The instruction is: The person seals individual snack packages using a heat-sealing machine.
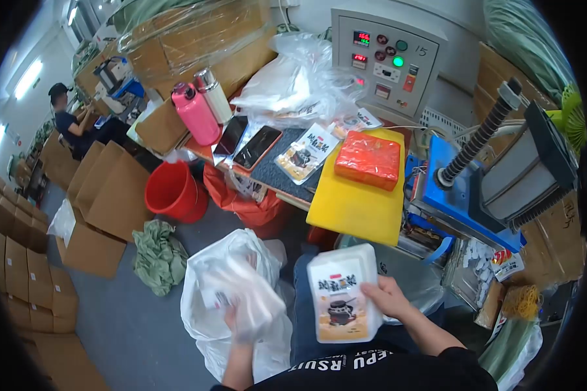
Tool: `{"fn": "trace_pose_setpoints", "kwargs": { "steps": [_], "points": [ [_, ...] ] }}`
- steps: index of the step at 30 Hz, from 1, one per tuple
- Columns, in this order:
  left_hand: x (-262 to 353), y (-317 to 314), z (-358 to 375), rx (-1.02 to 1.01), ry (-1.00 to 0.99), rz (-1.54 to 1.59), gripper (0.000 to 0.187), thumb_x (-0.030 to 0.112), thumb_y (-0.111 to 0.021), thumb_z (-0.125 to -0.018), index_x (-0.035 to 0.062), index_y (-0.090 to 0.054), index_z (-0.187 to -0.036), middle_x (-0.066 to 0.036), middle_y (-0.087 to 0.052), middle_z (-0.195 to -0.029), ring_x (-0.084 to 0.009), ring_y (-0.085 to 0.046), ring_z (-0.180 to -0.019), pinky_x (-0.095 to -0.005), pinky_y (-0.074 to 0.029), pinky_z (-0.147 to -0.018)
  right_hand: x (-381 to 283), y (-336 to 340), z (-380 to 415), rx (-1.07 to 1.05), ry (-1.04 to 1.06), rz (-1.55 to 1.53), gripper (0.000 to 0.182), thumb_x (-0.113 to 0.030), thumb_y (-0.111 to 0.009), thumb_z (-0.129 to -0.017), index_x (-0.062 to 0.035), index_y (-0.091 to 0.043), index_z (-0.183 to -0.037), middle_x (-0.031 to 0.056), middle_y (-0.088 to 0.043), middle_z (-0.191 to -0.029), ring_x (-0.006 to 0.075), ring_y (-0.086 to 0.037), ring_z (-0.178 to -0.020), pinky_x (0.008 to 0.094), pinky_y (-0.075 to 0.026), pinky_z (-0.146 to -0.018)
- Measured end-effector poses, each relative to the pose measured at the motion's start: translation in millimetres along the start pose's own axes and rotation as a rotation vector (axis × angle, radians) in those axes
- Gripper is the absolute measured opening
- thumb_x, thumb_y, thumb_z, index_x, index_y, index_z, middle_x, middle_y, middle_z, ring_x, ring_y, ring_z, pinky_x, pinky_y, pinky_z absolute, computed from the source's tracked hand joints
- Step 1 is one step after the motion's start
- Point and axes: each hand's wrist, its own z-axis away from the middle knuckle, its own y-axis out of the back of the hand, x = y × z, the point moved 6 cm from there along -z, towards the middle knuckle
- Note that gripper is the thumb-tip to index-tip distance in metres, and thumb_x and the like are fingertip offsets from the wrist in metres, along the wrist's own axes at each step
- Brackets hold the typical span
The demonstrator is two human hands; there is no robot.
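My right grip (386,297) pinches a stack of printed pouches (340,305) by its right edge, so the stack lies at 9 o'clock from it, long axis running close to 12–6, printed face up toward me. My left grip (231,318) is closed on a pale plastic bundle (253,296) (too blurred to say more), with a white sack (199,296) under and behind it. From that left grip the stack sits at 3 o'clock, apart from it; the right is plainly nearer. The yellow board (352,216) stands at 12 o'clock beyond the stack.
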Motion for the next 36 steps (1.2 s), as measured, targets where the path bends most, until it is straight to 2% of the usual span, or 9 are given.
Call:
{"fn": "trace_pose_setpoints", "kwargs": {
  "steps": [1, 3, 5, 12, 20, 24, 30, 33, 36],
  "points": [
    [15.1, -1.5, -34.2, -0.067, 0.032, 0.493, 0.059, 0.024, -0.058, -0.082, -0.0021, -0.041, -0.132, -0.019, -0.05, -0.129, -0.0318, -0.049, -0.12, -0.0446, -0.037, -0.105, 10.3, 7.1, 7.3, 0.04, -0.047, -0.044, 0.027, -0.023, -0.06, -0.091, 0.0, -0.064, -0.105, 0.0046, -0.068, -0.088, 0.0084, -0.061, -0.078, 0.0265, -0.051, -0.07],
    [72.0, -35.1, -111.4, -0.03, -0.056, 0.121, 0.053, 0.016, -0.057, -0.083, -0.0062, -0.042, -0.129, -0.023, -0.053, -0.124, -0.0326, -0.055, -0.113, -0.0434, -0.043, -0.101, 23.1, 10.0, 19.2, 0.032, -0.048, 0.008, 0.029, -0.025, -0.06, -0.091, 0.0001, -0.064, -0.105, 0.0046, -0.068, -0.088, 0.0082, -0.061, -0.078, 0.0264, -0.051, -0.069],
    [107.2, -113.1, -175.7, -0.383, 0.405, 0.353, 0.049, 0.012, -0.055, -0.082, -0.0064, -0.044, -0.126, -0.023, -0.061, -0.111, -0.0361, -0.064, -0.096, -0.0459, -0.053, -0.087, 35.8, 3.5, 25.2, -0.012, -0.08, 0.085, 0.031, -0.028, -0.06, -0.091, 0.0001, -0.064, -0.104, 0.0047, -0.068, -0.087, 0.0082, -0.061, -0.077, 0.0262, -0.051, -0.068],
    [89.5, -271.6, -342.8, -0.531, 0.325, -0.33, 0.046, -0.001, -0.073, -0.07, -0.0051, -0.057, -0.113, -0.015, -0.065, -0.104, -0.025, -0.066, -0.089, -0.0351, -0.053, -0.081, 36.1, -23.7, 23.0, -0.072, -0.115, 0.105, 0.033, -0.031, -0.059, -0.092, -0.002, -0.063, -0.108, 0.0042, -0.068, -0.09, 0.0089, -0.06, -0.081, 0.0272, -0.05, -0.072],
    [77.4, -293.1, -397.2, -0.577, 0.394, -0.838, 0.043, -0.003, -0.073, -0.071, -0.0023, -0.06, -0.112, -0.012, -0.067, -0.103, -0.0201, -0.065, -0.085, -0.0331, -0.052, -0.077, 39.0, -7.8, 48.1, 0.137, -0.118, 0.048, 0.036, -0.033, -0.058, -0.092, -0.0002, -0.061, -0.106, 0.0076, -0.068, -0.089, 0.0108, -0.061, -0.081, 0.0278, -0.05, -0.071],
    [112.9, -294.4, -387.6, -0.359, -0.227, -1.394, 0.053, 0.01, -0.081, -0.064, -0.005, -0.058, -0.109, -0.014, -0.067, -0.099, -0.0225, -0.064, -0.084, -0.0363, -0.052, -0.067, 50.7, -5.6, 59.5, 0.138, -0.087, 0.044, 0.034, -0.03, -0.058, -0.092, 0.0011, -0.062, -0.105, 0.0073, -0.068, -0.09, 0.0107, -0.061, -0.081, 0.0278, -0.05, -0.071],
    [186.2, -289.0, -217.5, -0.059, -0.854, -0.697, 0.014, 0.008, -0.059, -0.087, -0.0014, -0.06, -0.096, -0.006, -0.061, -0.095, -0.0151, -0.058, -0.086, -0.0285, -0.046, -0.076, 47.1, 1.7, 71.8, 0.089, 0.032, -0.01, 0.031, -0.025, -0.056, -0.094, 0.0001, -0.06, -0.11, 0.0058, -0.067, -0.096, 0.0105, -0.059, -0.087, 0.0276, -0.049, -0.076],
    [83.1, -262.8, -99.9, -0.485, -0.416, -0.938, 0.026, 0.015, -0.057, -0.091, 0.0017, -0.058, -0.113, -0.009, -0.062, -0.101, -0.0153, -0.058, -0.086, -0.0271, -0.046, -0.076, 57.4, 0.1, 80.2, 0.049, 0.07, -0.12, 0.031, -0.023, -0.056, -0.094, 0.0001, -0.058, -0.114, 0.0057, -0.066, -0.1, 0.0106, -0.058, -0.09, 0.0278, -0.049, -0.079],
    [-21.0, -226.2, 0.9, -0.505, 0.373, -0.331, 0.061, 0.033, -0.061, -0.088, 0.0061, -0.037, -0.138, -0.013, -0.051, -0.128, -0.0203, -0.054, -0.108, -0.0331, -0.047, -0.087, 61.6, 3.0, 89.2, 0.016, 0.089, -0.136, 0.032, -0.024, -0.055, -0.094, 0.0005, -0.058, -0.115, 0.0071, -0.066, -0.1, 0.0108, -0.058, -0.091, 0.0286, -0.048, -0.081]
  ]
}}
